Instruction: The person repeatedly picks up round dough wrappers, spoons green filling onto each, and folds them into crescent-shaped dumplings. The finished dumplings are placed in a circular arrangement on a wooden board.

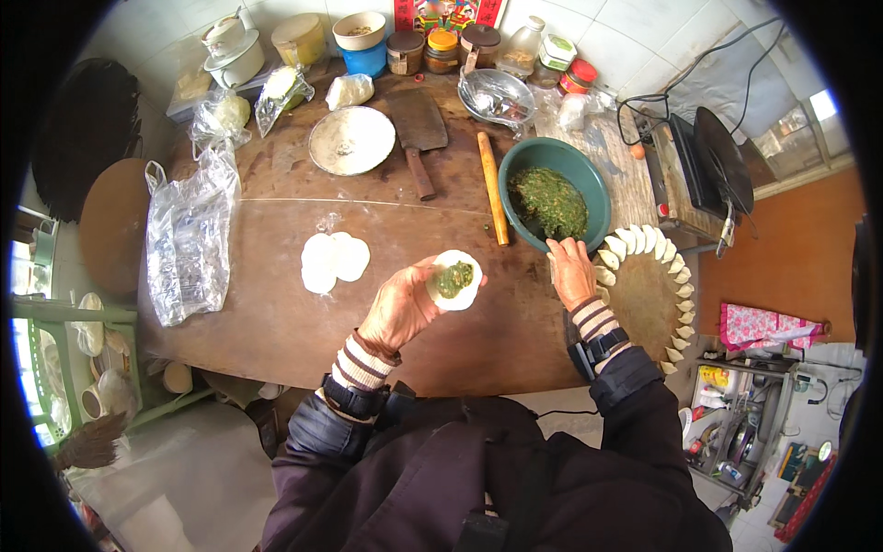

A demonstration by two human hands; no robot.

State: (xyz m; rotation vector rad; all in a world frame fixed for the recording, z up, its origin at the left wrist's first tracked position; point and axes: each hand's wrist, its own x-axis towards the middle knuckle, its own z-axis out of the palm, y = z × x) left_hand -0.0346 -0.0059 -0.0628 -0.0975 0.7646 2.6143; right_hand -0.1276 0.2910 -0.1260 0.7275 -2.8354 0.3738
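My left hand (pixel 403 303) holds a round dough wrapper (pixel 472 288), with a mound of green chopped filling (pixel 454 279) on it. My right hand (pixel 574 272) is at the near rim of a green plastic basin (pixel 600 186), fingers bent; whether it grips the rim or a small utensil is hidden. More green filling (pixel 552 200) lies inside the basin. Left of my left hand, several flat dough wrappers (pixel 334 261) overlap on the wooden table (pixel 276 331). Folded dumplings (pixel 645 238) curve around the edge of a round board (pixel 641 303) on the right.
A wooden rolling pin (pixel 492 190) lies left of the basin. Farther back are a cleaver (pixel 418 117), a white enamel plate (pixel 352 141) and a bowl covered in plastic (pixel 497 96). A clear plastic bag (pixel 190 241) covers the left side. Jars (pixel 441 52) line the wall.
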